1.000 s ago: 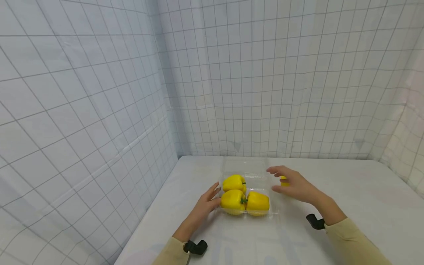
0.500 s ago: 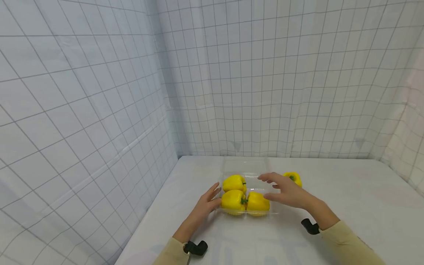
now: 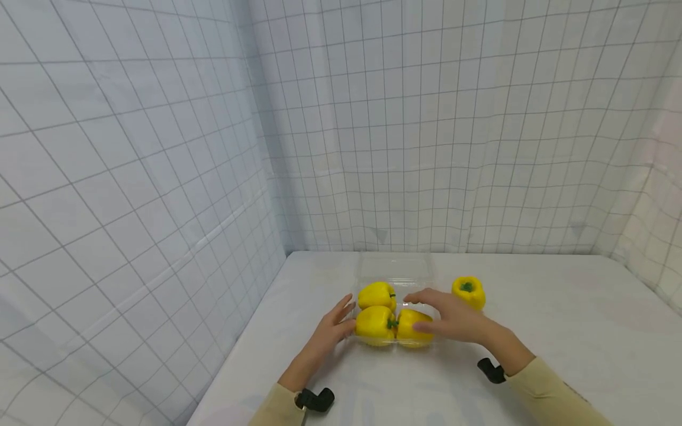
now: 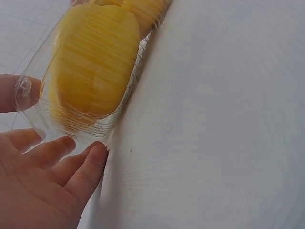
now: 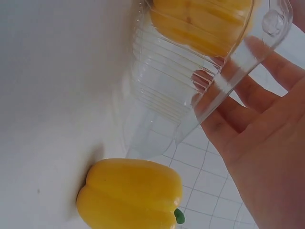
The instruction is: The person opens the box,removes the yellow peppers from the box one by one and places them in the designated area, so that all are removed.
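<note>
1. A person's left hand (image 4: 43, 181), its fingers slightly bent, fills the lower left corner at the end of a clear plastic container (image 4: 90, 128).
2. The thumb (image 4: 9, 94) extends from the left edge, its tip visible through the container's transparent rim, just below a round raised bump (image 4: 25, 87).
3. The other fingertips (image 4: 98, 151) sit close by the ribbed end wall; whether each touches cannot be made out.
4. Inside, a large yellow pepper (image 4: 95, 62) shows through the plastic; a second pepper (image 4: 147, 10) is cropped at the top.
5. A white surface (image 4: 214, 114) spans the right; grid-lined sheeting (image 4: 21, 28) appears upper left.
</note>
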Tool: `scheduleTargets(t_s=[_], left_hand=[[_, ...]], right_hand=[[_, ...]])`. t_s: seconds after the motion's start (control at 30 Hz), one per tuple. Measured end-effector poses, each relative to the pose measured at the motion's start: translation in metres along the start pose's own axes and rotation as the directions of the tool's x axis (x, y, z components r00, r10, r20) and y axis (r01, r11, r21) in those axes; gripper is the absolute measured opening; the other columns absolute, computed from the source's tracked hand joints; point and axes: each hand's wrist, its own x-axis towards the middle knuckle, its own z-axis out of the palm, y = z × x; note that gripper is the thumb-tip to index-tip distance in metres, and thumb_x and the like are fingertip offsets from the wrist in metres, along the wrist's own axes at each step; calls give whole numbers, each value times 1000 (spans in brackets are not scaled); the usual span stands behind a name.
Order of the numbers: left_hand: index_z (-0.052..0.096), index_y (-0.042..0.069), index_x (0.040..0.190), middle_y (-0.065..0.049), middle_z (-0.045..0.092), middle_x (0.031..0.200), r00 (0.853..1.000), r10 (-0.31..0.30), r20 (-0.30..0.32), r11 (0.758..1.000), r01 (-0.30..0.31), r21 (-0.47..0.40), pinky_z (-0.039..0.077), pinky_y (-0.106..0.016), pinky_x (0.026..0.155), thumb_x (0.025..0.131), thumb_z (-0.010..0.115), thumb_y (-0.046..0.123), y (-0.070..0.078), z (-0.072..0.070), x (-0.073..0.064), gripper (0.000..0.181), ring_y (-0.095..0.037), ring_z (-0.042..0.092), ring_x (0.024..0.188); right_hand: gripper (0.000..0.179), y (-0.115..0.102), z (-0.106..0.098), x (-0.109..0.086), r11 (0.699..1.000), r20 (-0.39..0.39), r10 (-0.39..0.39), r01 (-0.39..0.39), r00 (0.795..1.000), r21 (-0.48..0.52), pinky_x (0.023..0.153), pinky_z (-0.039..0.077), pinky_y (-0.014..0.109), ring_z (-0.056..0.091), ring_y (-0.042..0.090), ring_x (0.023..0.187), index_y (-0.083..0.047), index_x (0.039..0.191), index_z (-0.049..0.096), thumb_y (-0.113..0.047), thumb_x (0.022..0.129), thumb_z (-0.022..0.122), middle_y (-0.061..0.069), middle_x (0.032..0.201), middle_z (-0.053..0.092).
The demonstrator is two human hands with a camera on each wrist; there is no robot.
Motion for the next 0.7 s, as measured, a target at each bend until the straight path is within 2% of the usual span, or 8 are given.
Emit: scheduleTargets(t_s=[0.17,0.33,0.53,0.7], left_hand=[[21,15,162,-19,30,161,1000,-3,1,1000,3,3,36,-60,108,104,57,32,-1,1,-1,71,-41,33,144],[20,18,162,-15,30,162,1000,-4,12,1000,3,6,34,-58,110,103,58,35,-3,1,3,73,-38,33,145],[20,21,163,-13,29,162,1000,0,15,1000,0,6,31,-60,111,103,58,35,0,0,1,72,-38,34,144],[19,20,163,-13,29,162,1000,-6,17,1000,5,13,30,-61,111,103,57,35,2,-1,-2,72,-38,33,145]], right_hand=[[61,1,8,-1,1000,31,26,-27,999,10,102,45,51,56,21,123,-20,141,57,-57,93,64,-4,134,60],[64,5,12,-2,1000,35,31,-30,999,-8,103,44,50,55,20,125,-19,142,56,-60,93,62,-8,136,58],[69,5,16,4,996,43,59,-56,997,-73,108,38,53,50,24,132,-21,143,56,-67,92,58,-7,141,57],[71,2,20,7,993,48,76,-71,996,-95,106,40,54,53,25,128,-23,143,56,-70,90,58,-5,139,59]])
